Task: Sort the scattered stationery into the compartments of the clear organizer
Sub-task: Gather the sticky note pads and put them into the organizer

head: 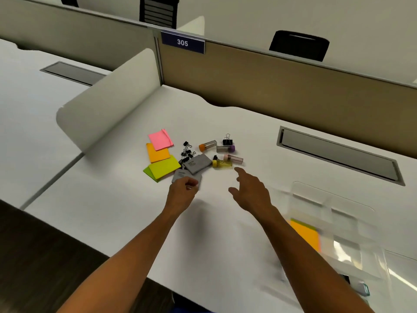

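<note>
White desk point(112, 211) | clear organizer point(338, 222) blurred, seemingly holding orange notes point(306, 236)

On the tabletop point(225, 222) lie three loose sticky-note pads: one pink pad point(160, 139), one orange pad point(157, 153) and one yellow-green pad point(161, 168). Two grey flat boxes show: one point(199, 163) beside the pads, one point(184, 175) partly under a hand. Four small clear tubes lie together, capped orange point(207, 146), purple point(226, 148), pink point(234, 158) and yellow point(222, 164). One large black binder clip point(227, 141) stands apart; a cluster of small black clips point(187, 152) is too tangled to count. One clear organizer point(338, 222) holds one more orange pad point(308, 237).
</note>
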A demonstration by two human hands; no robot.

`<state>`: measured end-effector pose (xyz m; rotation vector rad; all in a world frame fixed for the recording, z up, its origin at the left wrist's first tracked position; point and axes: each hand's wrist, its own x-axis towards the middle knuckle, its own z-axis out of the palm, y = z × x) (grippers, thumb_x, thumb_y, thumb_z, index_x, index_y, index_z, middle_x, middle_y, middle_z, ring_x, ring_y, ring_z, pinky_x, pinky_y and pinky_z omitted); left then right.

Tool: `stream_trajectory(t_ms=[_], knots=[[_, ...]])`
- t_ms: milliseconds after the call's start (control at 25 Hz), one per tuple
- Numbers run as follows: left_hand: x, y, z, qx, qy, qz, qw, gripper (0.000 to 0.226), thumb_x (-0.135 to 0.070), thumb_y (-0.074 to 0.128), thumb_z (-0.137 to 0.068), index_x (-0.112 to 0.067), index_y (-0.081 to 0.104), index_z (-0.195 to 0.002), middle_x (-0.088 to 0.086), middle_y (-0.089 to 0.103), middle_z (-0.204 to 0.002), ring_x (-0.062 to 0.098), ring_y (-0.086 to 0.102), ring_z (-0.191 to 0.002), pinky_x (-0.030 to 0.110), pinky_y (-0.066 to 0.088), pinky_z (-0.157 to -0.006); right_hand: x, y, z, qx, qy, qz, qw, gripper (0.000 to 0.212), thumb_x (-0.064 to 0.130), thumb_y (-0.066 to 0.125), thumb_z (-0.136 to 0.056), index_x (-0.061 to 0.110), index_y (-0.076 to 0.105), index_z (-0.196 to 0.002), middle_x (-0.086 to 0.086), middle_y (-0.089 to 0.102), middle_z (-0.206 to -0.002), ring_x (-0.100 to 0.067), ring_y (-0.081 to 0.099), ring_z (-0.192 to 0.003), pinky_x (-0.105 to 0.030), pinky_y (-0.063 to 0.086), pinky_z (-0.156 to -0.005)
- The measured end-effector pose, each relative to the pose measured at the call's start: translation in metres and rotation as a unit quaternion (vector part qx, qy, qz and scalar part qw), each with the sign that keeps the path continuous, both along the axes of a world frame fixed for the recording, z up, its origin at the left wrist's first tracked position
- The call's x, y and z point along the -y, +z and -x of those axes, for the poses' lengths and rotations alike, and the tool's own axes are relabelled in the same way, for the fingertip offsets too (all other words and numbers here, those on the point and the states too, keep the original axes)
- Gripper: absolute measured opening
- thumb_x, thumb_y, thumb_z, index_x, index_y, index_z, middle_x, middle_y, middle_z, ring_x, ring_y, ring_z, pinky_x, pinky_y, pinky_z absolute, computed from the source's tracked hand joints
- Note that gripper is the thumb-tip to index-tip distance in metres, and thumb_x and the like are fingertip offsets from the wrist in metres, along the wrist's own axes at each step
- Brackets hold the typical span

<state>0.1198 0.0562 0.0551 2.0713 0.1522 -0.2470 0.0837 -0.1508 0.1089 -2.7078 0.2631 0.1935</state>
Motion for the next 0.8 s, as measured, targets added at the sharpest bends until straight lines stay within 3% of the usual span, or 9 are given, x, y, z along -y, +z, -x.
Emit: stream_trajectory(t_ms=[160,320,520,680,800], knots=[[-0.032,-0.008,-0.011,-0.001,0.014,-0.017,1.0,0.021,-0.014,0.07,-0.085,-0.019,0.069,-0.105,-0.004,0.069,-0.103,0.011,0.063,-0.086,0.02,0.047,-0.074,-0.033,-0.01,-0.031,-0.003,0.041,0.015,0.999,0.065,0.033,0.062,-0.092,0.029,0.03,-0.148,0.0,0.058,-0.136,-0.028,0.056,-0.119,-0.039,0.048,-0.087],[-0.053,-0.017,-0.028,0.0,0.013,-0.004,1.0,0.027,-0.01,0.074,-0.082,-0.016,0.068,-0.107,-0.002,0.068,-0.108,0.013,0.063,-0.094,0.022,0.046,-0.078,-0.056,-0.019,-0.056,-0.011,0.072,0.029,0.997,0.068,0.025,0.062,-0.093,0.032,0.027,-0.151,0.0,0.05,-0.144,-0.028,0.055,-0.122,-0.04,0.047,-0.088],[-0.073,-0.024,-0.053,-0.003,0.032,-0.01,0.999,0.027,-0.019,0.071,-0.084,-0.016,0.068,-0.111,-0.005,0.064,-0.109,0.01,0.059,-0.097,0.02,0.043,-0.078,-0.084,-0.025,-0.089,-0.019,0.102,0.019,0.994,0.065,0.03,0.064,-0.09,0.029,0.033,-0.147,-0.002,0.051,-0.142,-0.028,0.053,-0.125,-0.044,0.049,-0.088],[-0.088,-0.028,-0.073,-0.01,0.052,0.024,0.998,0.014,-0.023,0.068,-0.087,-0.019,0.07,-0.099,-0.002,0.072,-0.093,0.016,0.069,-0.081,0.02,0.047,-0.062,-0.115,-0.027,-0.124,-0.001,0.122,0.011,0.993,0.055,0.035,0.062,-0.09,0.026,0.043,-0.14,-0.003,0.058,-0.131,-0.027,0.054,-0.121,-0.042,0.049,-0.086],[-0.101,-0.029,-0.092,0.021,0.1,0.013,0.995,0.012,-0.02,0.066,-0.088,-0.018,0.07,-0.1,-0.002,0.069,-0.091,0.012,0.065,-0.077,0.016,0.045,-0.06,-0.14,-0.032,-0.149,-0.022,0.136,0.006,0.99,0.057,0.034,0.061,-0.09,0.025,0.042,-0.143,-0.003,0.056,-0.135,-0.027,0.053,-0.124,-0.042,0.047,-0.091]])
